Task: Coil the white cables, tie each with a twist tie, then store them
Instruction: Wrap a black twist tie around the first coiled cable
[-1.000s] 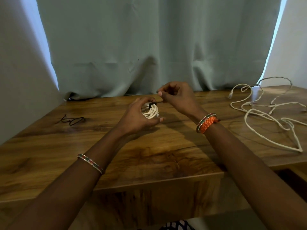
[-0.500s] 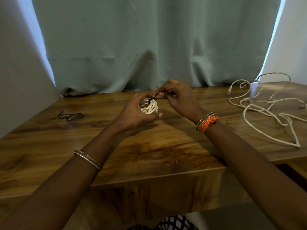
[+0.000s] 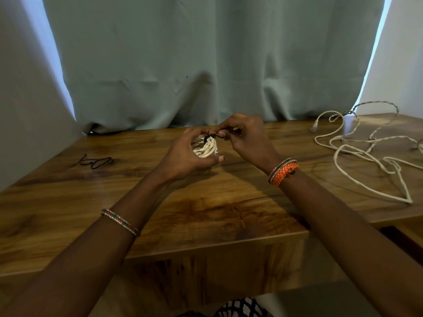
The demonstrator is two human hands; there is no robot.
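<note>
- Coiled white cable (image 3: 205, 147) sits in my left hand (image 3: 186, 156), fingers curled over the top, thumb under the bundle, held just above the table (image 3: 206, 213).
- Black twist tie (image 3: 211, 136) wraps the top of the coil; its free end runs right into my right hand (image 3: 246, 138).
- My right hand pinches that tie end between thumb and fingertips, just beside the coil, knuckles nearly touching my left fingers.
- Both hands hover over the far middle of the table, near the curtain.
- Loose white cables (image 3: 366, 154) lie uncoiled on the right side of the table, well apart from my hands; one plug end (image 3: 314, 127) points toward the back edge.
- Spare black twist ties (image 3: 96, 161) lie on the left side of the table, well apart from the coil.
- Table is dark wood with strong grain, glossy; front edge drops to a wooden panel.
- Grey-green curtain (image 3: 206, 60) hangs behind the table, hem touching the back edge; pale daylight shows at both of its sides.
- Beaded bangle (image 3: 120, 221) on my left forearm; orange woven band (image 3: 283, 171) plus a thin bangle on my right wrist.
</note>
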